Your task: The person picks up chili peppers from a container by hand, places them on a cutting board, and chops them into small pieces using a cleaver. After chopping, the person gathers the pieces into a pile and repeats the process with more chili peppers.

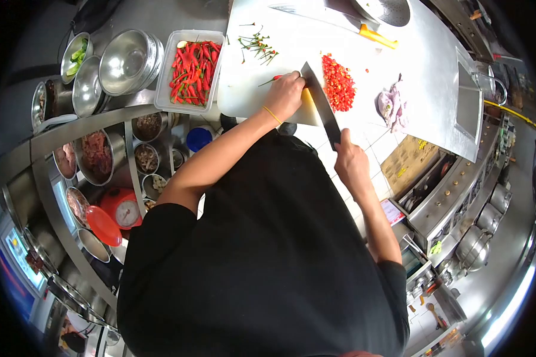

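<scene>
On the white cutting board (238,89), my left hand (285,97) is closed with curled fingers beside the blade, and a red chili (274,79) with a green stem pokes out at its left. My right hand (351,156) grips the handle of a dark-bladed cleaver (322,104), whose blade slants up to my left fingertips. Right of the blade lies a pile of chopped red chili (339,83). Cut green stems (257,45) are scattered on the board's upper left. A clear plastic tub (161,80) holding whole red chilies (192,72) stands left of the board.
A yellow-handled knife (376,37) lies at the top, near a metal strainer (387,9). Pale purplish pieces (393,106) rest on the right of the counter. Stacked steel bowls (128,62) stand at left, above shelves with a red scale (122,208). A stove (452,190) is at right.
</scene>
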Demonstrator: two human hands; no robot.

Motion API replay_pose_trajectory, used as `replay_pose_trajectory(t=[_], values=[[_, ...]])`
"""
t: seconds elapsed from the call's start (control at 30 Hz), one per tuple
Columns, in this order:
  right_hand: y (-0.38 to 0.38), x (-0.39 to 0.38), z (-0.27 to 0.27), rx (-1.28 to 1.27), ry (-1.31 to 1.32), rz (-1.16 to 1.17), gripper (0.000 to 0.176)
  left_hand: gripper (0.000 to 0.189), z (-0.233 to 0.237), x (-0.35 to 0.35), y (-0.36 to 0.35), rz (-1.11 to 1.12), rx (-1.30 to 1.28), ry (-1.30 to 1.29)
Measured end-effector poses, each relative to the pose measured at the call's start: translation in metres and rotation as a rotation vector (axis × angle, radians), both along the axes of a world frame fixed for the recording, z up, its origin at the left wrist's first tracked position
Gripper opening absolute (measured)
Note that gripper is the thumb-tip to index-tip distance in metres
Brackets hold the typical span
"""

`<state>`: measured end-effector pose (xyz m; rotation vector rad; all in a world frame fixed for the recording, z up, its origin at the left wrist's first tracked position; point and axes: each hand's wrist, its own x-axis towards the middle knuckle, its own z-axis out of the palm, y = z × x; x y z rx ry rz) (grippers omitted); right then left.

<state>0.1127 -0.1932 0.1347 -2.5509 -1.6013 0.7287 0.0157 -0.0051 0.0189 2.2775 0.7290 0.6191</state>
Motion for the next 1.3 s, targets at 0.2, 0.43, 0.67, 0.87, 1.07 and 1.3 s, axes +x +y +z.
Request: replay_pose_trajectory(t=[0.2,0.43,0.67,0.87,1.07,1.3], values=[[0.018,0.007,-0.015,0.150,-0.016,-0.006,0.021,0.009,-0.003,0.003,0.001,0.030,0.025,-0.019],[-0.005,-0.004,0.007,0.045,0.016,-0.019,0.021,0.008,-0.001,0.002,-0.002,0.073,-0.014,-0.012],[0.009,0.001,-0.022,0.126,0.024,-0.035,0.022,0.010,-0.005,0.004,-0.002,0.075,-0.001,-0.004],[-0.005,0.000,0.003,0.072,0.000,-0.051,0.020,0.006,-0.007,0.003,0.000,0.075,0.012,-0.015],[-0.011,0.000,0.006,0.060,0.037,-0.045,0.019,0.003,-0.004,0.005,-0.004,0.122,0.033,-0.043],[-0.006,0.002,-0.023,0.091,0.036,-0.028,0.024,0.008,0.001,0.005,-0.006,0.120,0.019,0.093]])
